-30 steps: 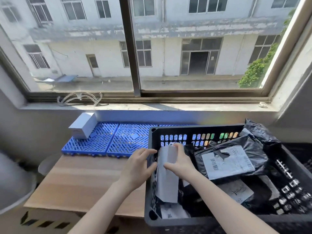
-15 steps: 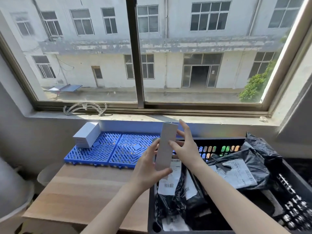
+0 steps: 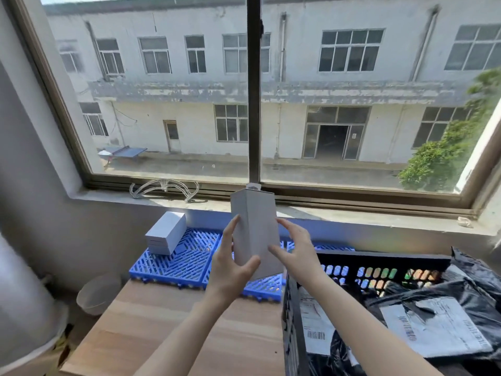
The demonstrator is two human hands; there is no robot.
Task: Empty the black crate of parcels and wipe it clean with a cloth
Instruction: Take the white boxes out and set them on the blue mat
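A tall white box parcel (image 3: 254, 229) is held upright in the air above the blue grid mat (image 3: 189, 260), left of the black crate (image 3: 379, 260). My left hand (image 3: 230, 264) grips its lower left side and my right hand (image 3: 294, 248) presses its right side. The crate stands on the wooden table's right part and holds several black plastic mail bags with white shipping labels (image 3: 433, 329). Another white box (image 3: 166, 232) rests on the mat's far left corner. No cloth is in view.
The wooden table (image 3: 168, 329) extends to the left of the crate. A window sill (image 3: 352, 213) runs behind the mat, with clear plastic hangers (image 3: 165, 187) lying on it. A small pale bin (image 3: 99, 293) stands on the floor left of the table.
Both hands lifted the white box out of the crate and carried it up and to the left, over the blue mat. The camera tilted upward.
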